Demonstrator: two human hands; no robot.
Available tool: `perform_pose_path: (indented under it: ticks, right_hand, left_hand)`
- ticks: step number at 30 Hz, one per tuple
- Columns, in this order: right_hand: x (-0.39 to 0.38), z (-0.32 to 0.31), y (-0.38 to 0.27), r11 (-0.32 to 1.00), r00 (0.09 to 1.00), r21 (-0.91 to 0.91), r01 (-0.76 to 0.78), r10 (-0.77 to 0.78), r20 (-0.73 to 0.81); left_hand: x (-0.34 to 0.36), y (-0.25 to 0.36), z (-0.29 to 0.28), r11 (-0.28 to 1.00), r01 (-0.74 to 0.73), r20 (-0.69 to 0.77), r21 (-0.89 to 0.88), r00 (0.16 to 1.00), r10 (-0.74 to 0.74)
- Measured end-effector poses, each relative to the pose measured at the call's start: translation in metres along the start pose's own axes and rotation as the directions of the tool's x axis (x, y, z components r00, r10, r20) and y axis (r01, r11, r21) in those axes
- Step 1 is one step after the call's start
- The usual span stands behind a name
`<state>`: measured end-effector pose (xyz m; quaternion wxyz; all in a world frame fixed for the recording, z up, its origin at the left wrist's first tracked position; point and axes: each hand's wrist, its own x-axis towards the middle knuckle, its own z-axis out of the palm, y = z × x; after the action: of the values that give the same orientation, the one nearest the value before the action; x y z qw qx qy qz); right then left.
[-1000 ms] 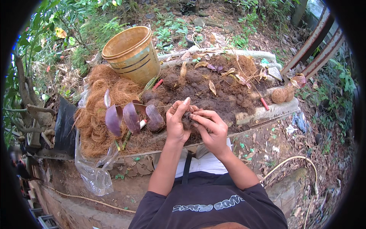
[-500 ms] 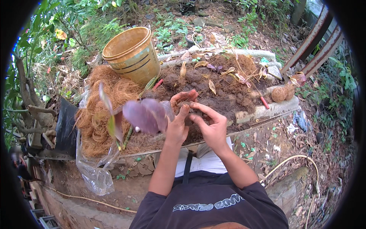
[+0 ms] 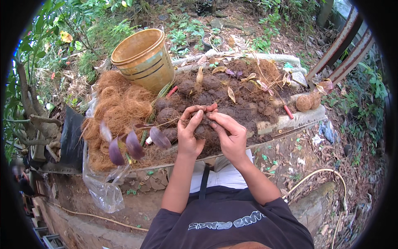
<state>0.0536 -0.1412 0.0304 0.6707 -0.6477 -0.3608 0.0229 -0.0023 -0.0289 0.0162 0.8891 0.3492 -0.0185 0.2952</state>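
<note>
My left hand (image 3: 190, 133) is closed around the base of a purple-leaved plant cutting (image 3: 134, 145). Its thin stem runs out to the left, with the leaves hanging over the brown fibre. Fingers of my right hand (image 3: 231, 140) are bent in at the same spot, pinching a small dark soil clump (image 3: 204, 121) between both hands. The fingers hide most of this clump and the stem's lower end. Both hands are just above the near side of a bed of dark soil (image 3: 248, 106), where several rounded soil balls (image 3: 168, 115) lie.
Brown coir fibre (image 3: 120, 106) is heaped at the left, by a tilted tan bucket (image 3: 161, 66). A clear plastic sheet (image 3: 103, 195) hangs over the near edge. Red-handled tools (image 3: 288, 112) lie on the soil. A fibre-wrapped ball (image 3: 304, 102) sits at the right end.
The purple leaves have swung down and left, and they show sharply after being blurred. My left hand has shifted slightly left; the right has barely moved.
</note>
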Motion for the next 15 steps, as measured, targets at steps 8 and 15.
perform_pose_path:
  ticks: [8,15]
  right_hand:
    - [0.005,-0.008,-0.007,0.928,0.958,-0.264,0.263,-0.218,0.187]
    - [-0.001,-0.003,-0.001,0.884,0.927,-0.288,0.367,-0.321,0.195]
  left_hand:
    - [-0.001,-0.001,0.001,0.988,0.103,-0.182,-0.115,0.976,-0.123]
    - [-0.004,-0.007,-0.01,0.99,0.079,-0.197,-0.119,0.975,-0.101]
